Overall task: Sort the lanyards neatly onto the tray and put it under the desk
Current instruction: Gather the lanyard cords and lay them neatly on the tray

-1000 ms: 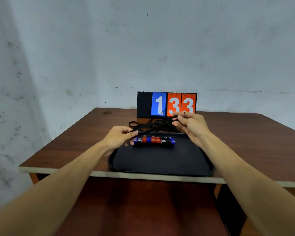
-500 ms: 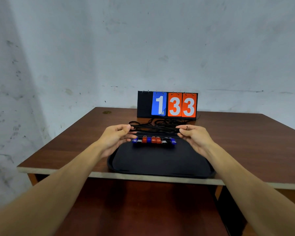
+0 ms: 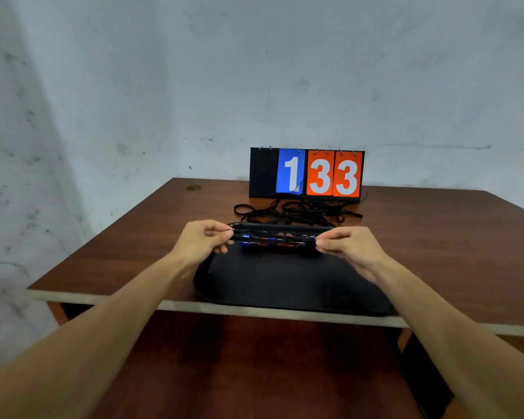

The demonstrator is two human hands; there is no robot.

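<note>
While left hand (image 3: 200, 241) and right hand (image 3: 350, 247) pinch its ends, a lanyard (image 3: 274, 236) spans the tray (image 3: 285, 282).
Fingers (image 3: 221, 229) grip it tight (clips (image 3: 273, 244) beneath, blurred); loose pile (image 3: 297, 211) behind on the counter (image 3: 133, 252).

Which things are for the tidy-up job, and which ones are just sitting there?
For the job: black tray; lanyard pinched between left hand and right hand; tangled lanyards behind the tray; coloured clips lined up on the tray; desk.
Just sitting there: number board reading 133.
</note>
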